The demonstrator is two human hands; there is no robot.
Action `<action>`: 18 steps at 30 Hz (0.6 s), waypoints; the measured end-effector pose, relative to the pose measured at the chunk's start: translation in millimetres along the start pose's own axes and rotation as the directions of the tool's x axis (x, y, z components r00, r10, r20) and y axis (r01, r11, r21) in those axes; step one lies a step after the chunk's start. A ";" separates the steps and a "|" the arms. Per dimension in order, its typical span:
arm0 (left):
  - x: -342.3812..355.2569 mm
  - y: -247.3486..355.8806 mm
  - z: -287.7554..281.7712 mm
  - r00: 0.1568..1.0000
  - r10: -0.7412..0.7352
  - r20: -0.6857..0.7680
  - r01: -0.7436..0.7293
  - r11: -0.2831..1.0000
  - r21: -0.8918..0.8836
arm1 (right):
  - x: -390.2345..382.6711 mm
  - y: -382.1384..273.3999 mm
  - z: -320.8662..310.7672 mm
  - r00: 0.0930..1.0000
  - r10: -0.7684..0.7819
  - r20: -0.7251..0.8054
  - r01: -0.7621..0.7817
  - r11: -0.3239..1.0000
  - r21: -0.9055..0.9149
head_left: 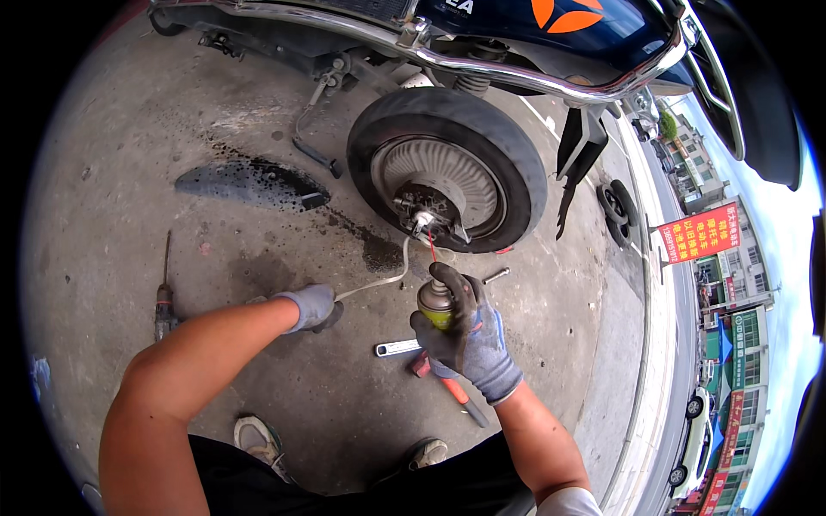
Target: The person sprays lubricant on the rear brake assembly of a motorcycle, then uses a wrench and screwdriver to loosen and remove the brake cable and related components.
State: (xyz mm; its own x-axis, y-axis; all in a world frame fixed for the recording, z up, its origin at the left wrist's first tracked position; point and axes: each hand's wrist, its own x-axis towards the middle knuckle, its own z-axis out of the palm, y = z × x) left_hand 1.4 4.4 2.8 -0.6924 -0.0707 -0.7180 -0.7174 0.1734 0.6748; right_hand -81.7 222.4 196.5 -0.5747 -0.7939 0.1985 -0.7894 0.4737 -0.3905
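My right hand [478, 337], in a grey-blue work glove, grips an aerosol spray can [435, 303] with a yellow-green lower part. A thin red straw [433, 246] runs from the can's top toward the axle end [423, 222] of a scooter wheel [519, 159]. Whether any spray comes out cannot be made out. My left hand [311, 307], gloved as well, is closed on a pale flat strap or cable [379, 283]. That strap stretches from my fingers up to the wheel's hub, and its lower end is hidden in the glove.
Below the can lie a chrome wrench [397, 348] and an orange-handled hammer [456, 392]. A power drill [164, 310] rests at left. Dark wet stains [258, 185] spread beside the wheel, near the kickstand [314, 146]. The scooter's chrome bar [551, 82] overhangs the wheel.
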 end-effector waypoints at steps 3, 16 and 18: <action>-4.4 2.8 0.7 1.000 0.030 -0.010 -0.029 0.997 0.072 | -1.3 2.9 -0.2 0.999 0.018 0.030 -0.018 1.000 -0.012; 3.2 -0.1 -2.5 0.999 -0.022 0.036 0.025 0.997 -0.069 | 0.7 1.3 1.4 1.000 0.012 0.006 -0.012 1.000 -0.013; 5.9 -1.8 -1.2 0.999 -0.030 -0.014 0.030 0.999 0.011 | 0.6 2.4 2.2 1.000 0.005 0.003 -0.005 1.000 -0.005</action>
State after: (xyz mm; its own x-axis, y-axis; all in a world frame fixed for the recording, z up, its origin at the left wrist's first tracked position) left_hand -1.5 2.6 -2.4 -0.6717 -0.0894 -0.7354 -0.7370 0.1816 0.6510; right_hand -83.5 222.2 193.8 -0.5779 -0.7927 0.1943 -0.7877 0.4793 -0.3871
